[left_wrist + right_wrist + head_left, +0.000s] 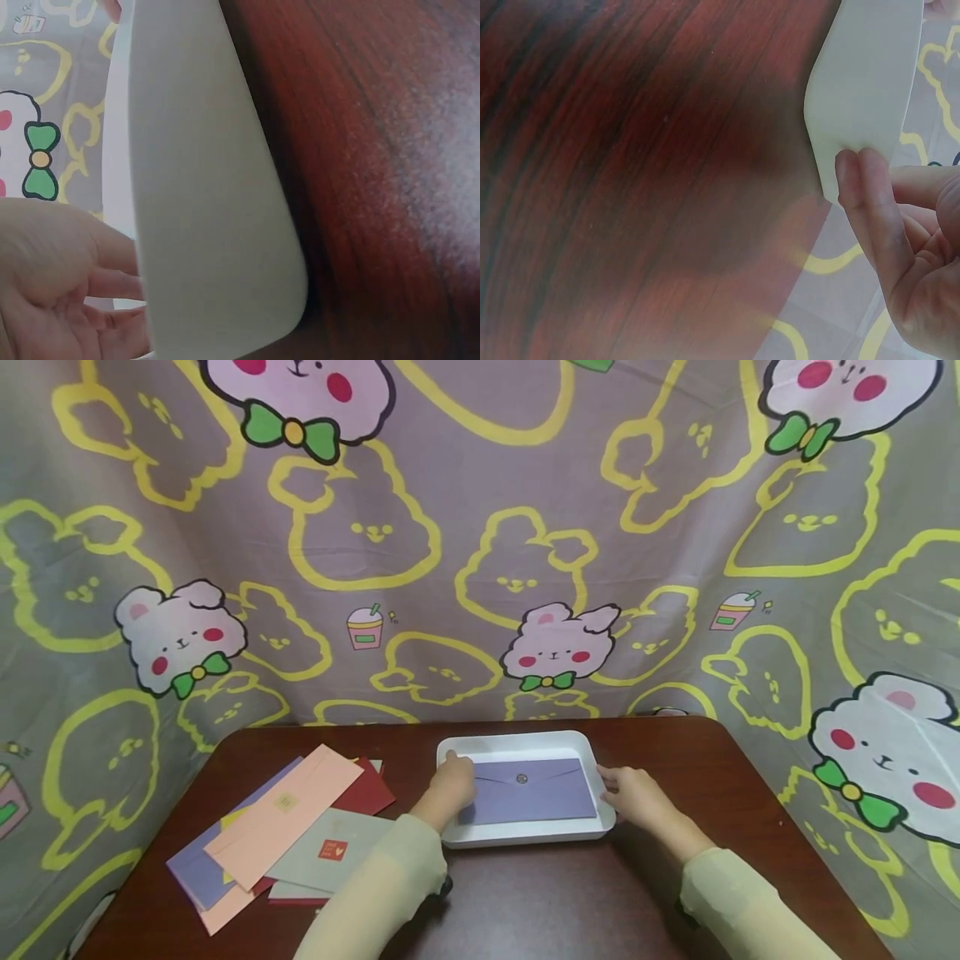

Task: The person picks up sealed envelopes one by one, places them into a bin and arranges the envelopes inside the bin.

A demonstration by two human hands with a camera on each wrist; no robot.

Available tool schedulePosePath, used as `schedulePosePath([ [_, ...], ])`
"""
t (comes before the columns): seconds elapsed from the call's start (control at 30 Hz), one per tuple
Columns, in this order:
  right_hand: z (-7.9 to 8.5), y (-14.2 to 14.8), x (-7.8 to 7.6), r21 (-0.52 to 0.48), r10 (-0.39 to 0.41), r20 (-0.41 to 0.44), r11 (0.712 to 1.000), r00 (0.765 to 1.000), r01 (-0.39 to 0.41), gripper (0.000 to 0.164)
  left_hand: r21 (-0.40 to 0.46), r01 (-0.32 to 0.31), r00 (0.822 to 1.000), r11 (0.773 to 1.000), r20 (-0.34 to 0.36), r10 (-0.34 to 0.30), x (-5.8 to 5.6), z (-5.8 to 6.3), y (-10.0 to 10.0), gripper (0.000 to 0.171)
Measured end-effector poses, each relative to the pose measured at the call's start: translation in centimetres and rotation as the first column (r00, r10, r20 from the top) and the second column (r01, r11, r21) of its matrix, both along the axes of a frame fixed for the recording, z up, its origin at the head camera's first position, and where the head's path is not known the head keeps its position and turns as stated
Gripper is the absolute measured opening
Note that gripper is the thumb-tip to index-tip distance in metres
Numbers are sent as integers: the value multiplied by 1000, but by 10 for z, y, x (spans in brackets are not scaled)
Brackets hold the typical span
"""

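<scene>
A purple envelope with a round seal lies in a white tray. My left hand reaches over the tray's left side, its curled fingers gripping the envelope's left end. From the left wrist, the palm and bent fingers show behind the tray's pale outer wall, which hides the fingertips. My right hand pinches the right side of the tray. Two of its fingertips press on the outside of the tray wall in the right wrist view.
At the left of the dark wooden table is a loose pile of envelopes: a pink envelope on top, a grey envelope with a red label, a red envelope and others beneath. Behind stands a patterned curtain.
</scene>
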State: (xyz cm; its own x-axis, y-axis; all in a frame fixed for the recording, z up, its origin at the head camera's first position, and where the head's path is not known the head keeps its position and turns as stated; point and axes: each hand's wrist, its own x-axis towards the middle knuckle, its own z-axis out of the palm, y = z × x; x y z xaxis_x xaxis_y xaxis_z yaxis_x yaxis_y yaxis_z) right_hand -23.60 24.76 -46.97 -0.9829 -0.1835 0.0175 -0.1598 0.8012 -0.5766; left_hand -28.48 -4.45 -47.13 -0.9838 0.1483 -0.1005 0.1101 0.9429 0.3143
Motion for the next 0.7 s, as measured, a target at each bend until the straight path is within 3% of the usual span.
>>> schedulePosePath([
  [0.17,-1,1,-1,0,-6,7,1000,1000,6,46,10,31,999,999,-39,-31,1,9,-5,16],
  [0.43,0,-1,0,-2,-8,17,1000,1000,9,46,135,50,998,990,-52,-43,-1,20,-13,48],
  [0.7,-1,0,-1,-4,-17,23,1000,1000,17,46,225,60,995,973,-96,-39,1,31,-23,43],
])
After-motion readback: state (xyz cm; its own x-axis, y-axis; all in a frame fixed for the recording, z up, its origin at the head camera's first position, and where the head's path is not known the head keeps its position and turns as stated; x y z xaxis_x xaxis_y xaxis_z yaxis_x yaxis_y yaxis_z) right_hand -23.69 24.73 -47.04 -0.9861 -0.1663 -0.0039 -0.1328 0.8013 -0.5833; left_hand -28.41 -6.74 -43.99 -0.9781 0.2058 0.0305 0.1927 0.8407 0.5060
